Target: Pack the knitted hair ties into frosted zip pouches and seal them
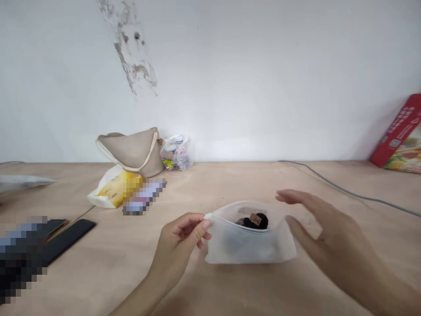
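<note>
White translucent zip pouch (250,245) lies on a wooden tabletop (108,272) at three o'clock from a person's left hand (179,245), whose grip pinches the pouch's zip corner between thumb and fingers. The right hand (325,232) hovers at the pouch's three o'clock, just beside it, wide open, holding nothing. A dark bundle (253,221) shows inside.

Bright even light, soft shadow under R hand (332,237); slight blur, edges bowed, btm-left pixelated.
</note>
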{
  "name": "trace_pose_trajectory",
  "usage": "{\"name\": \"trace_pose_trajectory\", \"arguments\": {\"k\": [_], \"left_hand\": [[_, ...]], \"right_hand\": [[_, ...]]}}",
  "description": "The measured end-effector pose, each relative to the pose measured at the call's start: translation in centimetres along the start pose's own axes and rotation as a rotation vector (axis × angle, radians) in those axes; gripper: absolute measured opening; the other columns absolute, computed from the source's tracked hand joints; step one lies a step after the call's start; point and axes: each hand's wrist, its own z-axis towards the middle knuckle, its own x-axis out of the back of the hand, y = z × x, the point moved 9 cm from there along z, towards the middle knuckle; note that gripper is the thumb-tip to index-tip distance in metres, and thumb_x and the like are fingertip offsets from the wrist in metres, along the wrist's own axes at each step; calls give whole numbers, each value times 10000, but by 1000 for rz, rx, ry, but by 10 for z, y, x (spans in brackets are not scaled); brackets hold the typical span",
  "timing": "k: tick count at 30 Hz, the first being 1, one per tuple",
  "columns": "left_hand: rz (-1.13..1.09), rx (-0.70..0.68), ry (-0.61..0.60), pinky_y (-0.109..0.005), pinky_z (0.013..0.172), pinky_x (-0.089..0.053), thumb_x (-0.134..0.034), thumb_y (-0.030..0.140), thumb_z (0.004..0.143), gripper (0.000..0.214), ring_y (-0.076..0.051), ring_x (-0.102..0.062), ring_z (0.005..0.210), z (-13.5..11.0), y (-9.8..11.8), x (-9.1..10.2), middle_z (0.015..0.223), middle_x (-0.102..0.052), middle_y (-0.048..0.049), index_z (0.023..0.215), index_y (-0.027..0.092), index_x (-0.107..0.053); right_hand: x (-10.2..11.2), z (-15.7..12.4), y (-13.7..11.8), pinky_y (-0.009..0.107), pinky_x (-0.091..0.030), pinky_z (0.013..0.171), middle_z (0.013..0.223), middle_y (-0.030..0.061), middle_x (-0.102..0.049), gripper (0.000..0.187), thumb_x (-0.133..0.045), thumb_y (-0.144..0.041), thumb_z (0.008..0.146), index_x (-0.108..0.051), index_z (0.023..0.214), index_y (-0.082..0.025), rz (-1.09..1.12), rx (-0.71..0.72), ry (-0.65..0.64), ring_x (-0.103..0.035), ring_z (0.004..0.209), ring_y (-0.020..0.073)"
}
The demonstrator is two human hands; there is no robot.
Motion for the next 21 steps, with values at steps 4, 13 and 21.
{"name": "trace_pose_trajectory", "arguments": {"k": [4,13,21], "left_hand": [[43,-98,6,-187,403,-488,-671,292,681,111,-100,-530,410,-8,14,0,544,-649,6,672,185,-699],[176,-238,15,-216,478,-543,-639,268,728,104,-139,-622,478,-15,20,10,610,-703,-3,678,193,-692],[209,-210,170,-278,670,-591,-663,327,723,112,-193,-701,689,-10,7,45,838,-749,-19,703,224,-702]], "right_hand": [[-27,13,-88,410,-399,814,933,47,-685,215,-435,-140,853,-590,992,-193,-37,290,-45,-619,864,224],[-55,15,-116,384,-309,808,646,-8,-626,128,-520,-85,680,-541,690,-211,-164,430,-191,-580,629,182],[0,-14,-24,476,-342,837,820,31,-691,360,-351,-27,719,-587,892,-236,-398,357,-152,-628,725,233]]}}
